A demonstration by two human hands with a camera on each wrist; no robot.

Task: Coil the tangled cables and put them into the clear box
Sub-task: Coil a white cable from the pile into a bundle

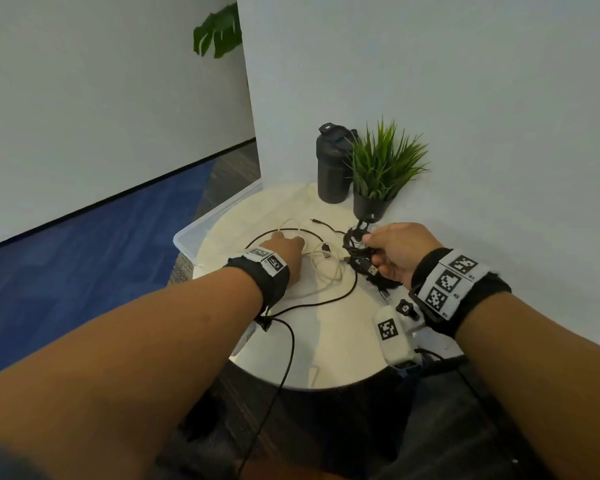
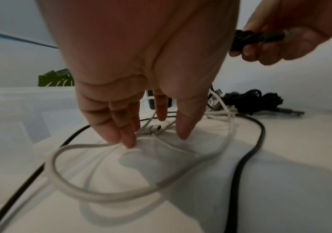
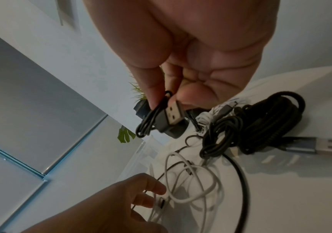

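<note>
The right hand pinches a small black coil with its USB plug, lifted just above the desk. The left hand reaches down, fingers straight, tips touching the white cable — nothing gripped yet. A black bundle lies beside it; the box waits at the desk's far left edge. These cables look light, limp and springy — best taken near a plug, then looped; loose loops may snag the long black lead.

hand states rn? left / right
Left hand: open, fingertips touching the white cable.
Right hand: gripping a thin black cable with USB plug.
</note>
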